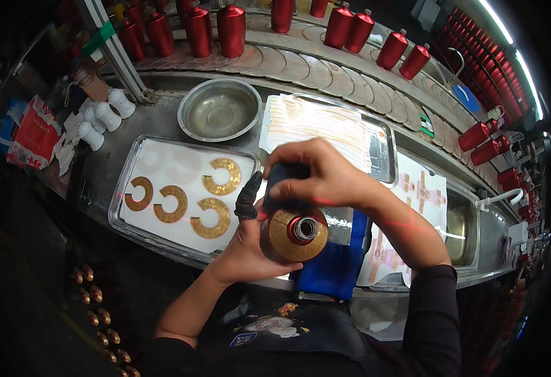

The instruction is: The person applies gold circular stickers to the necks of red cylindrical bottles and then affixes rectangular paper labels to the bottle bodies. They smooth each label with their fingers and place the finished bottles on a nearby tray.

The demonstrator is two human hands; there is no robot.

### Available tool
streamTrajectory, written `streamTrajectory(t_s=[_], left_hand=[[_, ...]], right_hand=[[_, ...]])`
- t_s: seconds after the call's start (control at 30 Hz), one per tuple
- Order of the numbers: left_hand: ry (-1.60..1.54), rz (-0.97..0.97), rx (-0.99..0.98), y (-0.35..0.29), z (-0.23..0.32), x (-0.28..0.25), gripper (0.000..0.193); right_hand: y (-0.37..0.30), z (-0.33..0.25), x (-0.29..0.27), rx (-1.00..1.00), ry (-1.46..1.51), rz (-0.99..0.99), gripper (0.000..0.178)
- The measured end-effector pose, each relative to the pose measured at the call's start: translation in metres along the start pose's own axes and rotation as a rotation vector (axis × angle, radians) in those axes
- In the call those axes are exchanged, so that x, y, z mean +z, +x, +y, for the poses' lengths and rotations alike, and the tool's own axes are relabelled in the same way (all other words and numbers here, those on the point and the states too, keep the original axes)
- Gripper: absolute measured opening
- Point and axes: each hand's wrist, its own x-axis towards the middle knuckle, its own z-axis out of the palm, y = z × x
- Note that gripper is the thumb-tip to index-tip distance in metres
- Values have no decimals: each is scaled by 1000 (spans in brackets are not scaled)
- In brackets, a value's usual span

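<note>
My left hand (241,254) grips a bottle with a gold shoulder (285,245) and a threaded metal neck (305,229) that points up toward me. A black cover (248,198) wraps one of its digits. In my right hand (319,169) is a dark blue pad (286,176), held against the far side of the bottle. Most of the bottle's body is hidden under the hands and its own shoulder. To the left, a metal tray (118,195) carries a white sheet with several gold C-shaped labels (170,204).
A metal bowl (190,129) stands behind the tray. Sheets of gold strips (313,116) lie beyond my hands. A blue cloth (332,273) hangs at the counter edge. At right are printed label sheets (423,188) and a sink (470,242). Red bottles (231,31) line a conveyor (313,72).
</note>
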Motion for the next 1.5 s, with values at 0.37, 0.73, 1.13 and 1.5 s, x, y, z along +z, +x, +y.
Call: streamTrajectory(t_s=[0.37, 0.73, 1.13, 1.5], left_hand=[[152, 92, 272, 4, 5, 3, 102], [208, 440, 367, 0, -5, 41, 95], [122, 614, 262, 3, -32, 55, 106], [277, 400, 202, 12, 33, 29, 86]], right_hand=[[-80, 6, 19, -5, 141, 511, 20], [-120, -8, 65, -359, -592, 668, 30], [-118, -22, 107, -596, -642, 624, 33], [-166, -8, 74, 28, 217, 747, 22]])
